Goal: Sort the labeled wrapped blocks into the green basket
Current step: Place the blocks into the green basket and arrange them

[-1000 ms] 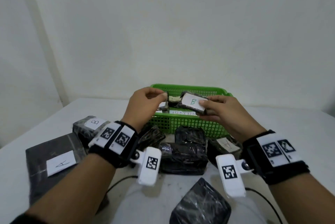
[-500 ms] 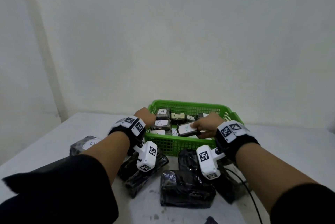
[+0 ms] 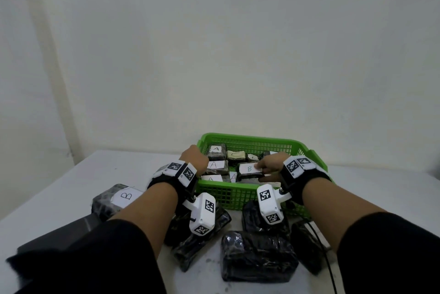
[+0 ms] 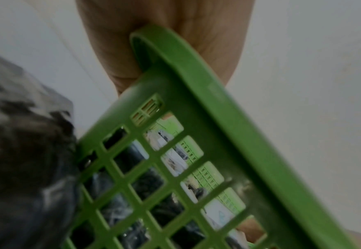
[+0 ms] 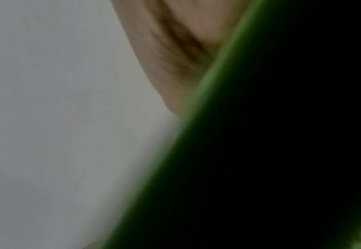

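Observation:
The green basket (image 3: 250, 138) stands at the table's far middle and holds several dark wrapped blocks labelled A and C. My right hand (image 3: 269, 163) reaches over the near rim and pinches the right end of a block labelled B (image 3: 247, 169), which lies low inside the basket on the other blocks. My left hand (image 3: 194, 159) sits curled over the basket's near left corner. In the left wrist view the palm (image 4: 164, 33) presses on the corner of the rim (image 4: 218, 94); its fingers are hidden. The right wrist view shows only blurred palm (image 5: 175, 42) and rim (image 5: 207, 87).
A wrapped block labelled B (image 3: 119, 198) lies on the white table at the left, beside a flat dark package (image 3: 59, 234). Several dark wrapped blocks (image 3: 257, 258) crowd the table just in front of the basket. A black cable (image 3: 328, 265) runs along the right.
My right hand has carried the B block from above the near rim down into the basket. My left hand has shifted from the blocks inside to the basket's left corner.

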Demonstrator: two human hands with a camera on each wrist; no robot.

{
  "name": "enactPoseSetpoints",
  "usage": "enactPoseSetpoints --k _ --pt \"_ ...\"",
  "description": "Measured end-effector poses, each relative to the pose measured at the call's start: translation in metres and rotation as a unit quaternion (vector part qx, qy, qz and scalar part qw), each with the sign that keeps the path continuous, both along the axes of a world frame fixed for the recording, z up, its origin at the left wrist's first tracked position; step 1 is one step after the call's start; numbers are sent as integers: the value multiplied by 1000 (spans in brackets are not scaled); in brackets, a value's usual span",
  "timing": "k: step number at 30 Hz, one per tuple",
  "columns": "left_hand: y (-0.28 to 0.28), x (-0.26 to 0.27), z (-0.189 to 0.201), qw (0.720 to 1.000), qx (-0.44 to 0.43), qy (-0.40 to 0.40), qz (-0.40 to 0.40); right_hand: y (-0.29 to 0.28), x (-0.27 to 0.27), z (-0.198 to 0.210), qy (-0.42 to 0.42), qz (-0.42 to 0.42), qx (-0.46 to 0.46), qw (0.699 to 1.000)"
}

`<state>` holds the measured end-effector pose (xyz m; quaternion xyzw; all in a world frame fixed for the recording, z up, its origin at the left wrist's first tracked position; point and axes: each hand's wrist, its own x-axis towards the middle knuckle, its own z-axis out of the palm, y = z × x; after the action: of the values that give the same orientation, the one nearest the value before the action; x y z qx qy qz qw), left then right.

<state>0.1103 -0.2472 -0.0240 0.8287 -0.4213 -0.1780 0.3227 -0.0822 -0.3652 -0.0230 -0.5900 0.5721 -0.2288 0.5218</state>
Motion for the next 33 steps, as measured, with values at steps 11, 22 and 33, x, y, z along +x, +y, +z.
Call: enactPoseSetpoints --k 11,22,33 --pt "-2 0 -3 1000 3 2 9 -3 23 -12 188 148 -92 967" --pt "-2 -1 -4 1000 3 -14 14 -13 37 -15 293 140 -174 930" --pt "0 -1 -4 1000 7 -21 9 -26 52 -32 216 85 -148 961"
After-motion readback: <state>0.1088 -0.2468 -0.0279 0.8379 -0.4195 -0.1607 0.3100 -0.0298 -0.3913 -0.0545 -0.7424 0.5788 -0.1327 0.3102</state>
